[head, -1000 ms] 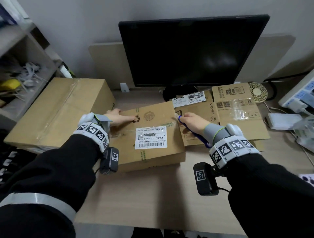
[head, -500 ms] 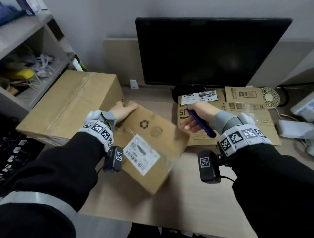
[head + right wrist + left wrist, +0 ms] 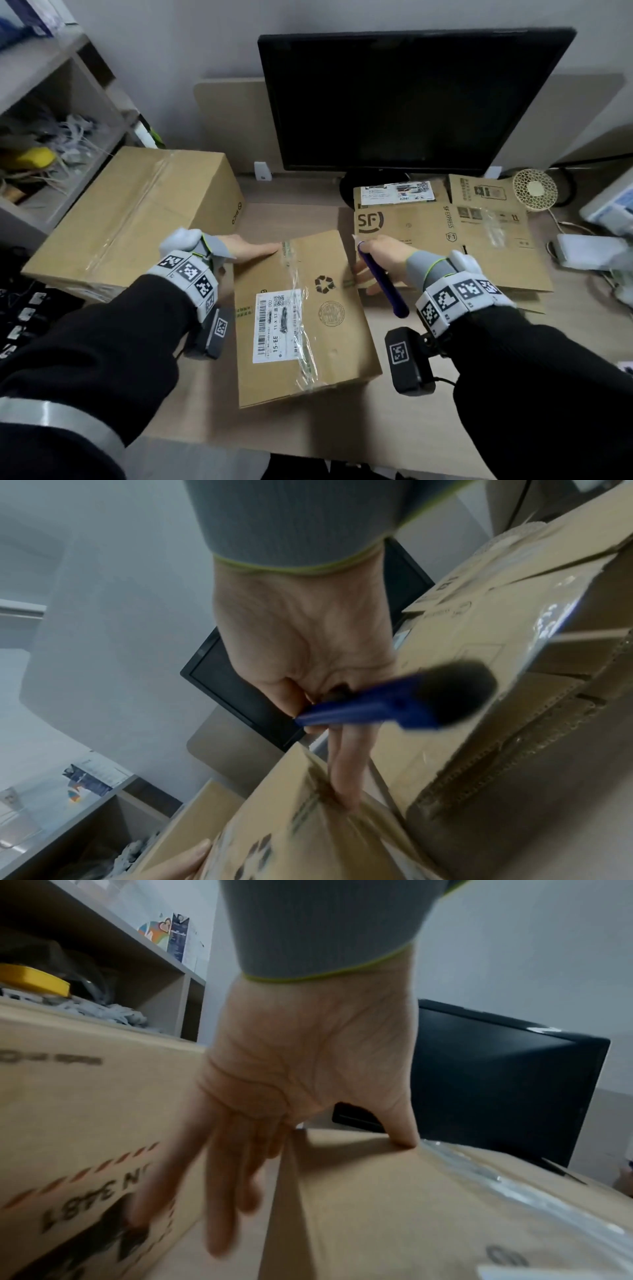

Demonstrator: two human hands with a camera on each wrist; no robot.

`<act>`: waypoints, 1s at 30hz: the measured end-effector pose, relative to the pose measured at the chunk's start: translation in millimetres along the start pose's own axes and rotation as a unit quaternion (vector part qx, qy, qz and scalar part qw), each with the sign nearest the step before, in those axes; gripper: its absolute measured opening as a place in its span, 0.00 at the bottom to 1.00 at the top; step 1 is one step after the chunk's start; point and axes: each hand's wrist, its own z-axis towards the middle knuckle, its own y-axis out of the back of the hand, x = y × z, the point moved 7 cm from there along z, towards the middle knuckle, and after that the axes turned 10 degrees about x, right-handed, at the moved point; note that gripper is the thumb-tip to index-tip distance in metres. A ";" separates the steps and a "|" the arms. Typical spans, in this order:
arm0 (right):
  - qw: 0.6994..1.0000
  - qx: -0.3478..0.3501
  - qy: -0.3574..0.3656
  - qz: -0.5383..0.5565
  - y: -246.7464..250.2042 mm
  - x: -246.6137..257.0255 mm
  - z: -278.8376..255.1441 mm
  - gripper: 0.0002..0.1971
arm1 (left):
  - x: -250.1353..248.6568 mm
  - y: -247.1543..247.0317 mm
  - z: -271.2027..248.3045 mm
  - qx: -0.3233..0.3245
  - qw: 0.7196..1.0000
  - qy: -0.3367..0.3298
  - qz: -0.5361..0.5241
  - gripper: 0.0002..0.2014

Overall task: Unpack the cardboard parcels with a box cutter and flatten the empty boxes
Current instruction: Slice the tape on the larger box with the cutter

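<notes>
A sealed cardboard parcel lies flat on the wooden desk, with a white shipping label and a strip of clear tape running along its top. The left hand grips the parcel's far left corner: in the left wrist view the thumb presses on the top face while the fingers reach down the side, blurred and partly hidden between the parcel and the large taped box just beside it. The right hand pinches a blue box cutter between the thumb and curled fingers; at least 1 straight finger touches the parcel's right edge. The cutter's front end is hidden behind the hand, so whether a blade is out cannot be told, and its dark rear end is badly blurred in the right wrist view. Behind the right hand lie flattened SF Express cartons, their lower edge covered by the wrist. A dark monitor stands at the back, its stand mostly hidden by the cartons. A shelf at left is cut off by the frame, its contents hard to make out.
</notes>
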 end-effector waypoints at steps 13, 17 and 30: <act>0.975 -0.037 0.106 -0.193 -7.3 41.8 13.0 0.10 | -38.2 -17.0 3.9 -0.041 0.987 -0.153 -0.037 0.41; 0.954 -0.045 0.104 -0.278 -22.9 40.1 27.1 0.10 | -50.1 -25.6 5.3 -0.016 0.986 -0.164 -0.023 0.43; 0.936 -0.049 0.106 -0.333 -33.3 36.8 37.7 0.11 | -58.3 -28.0 0.0 -0.032 0.980 -0.184 0.073 0.44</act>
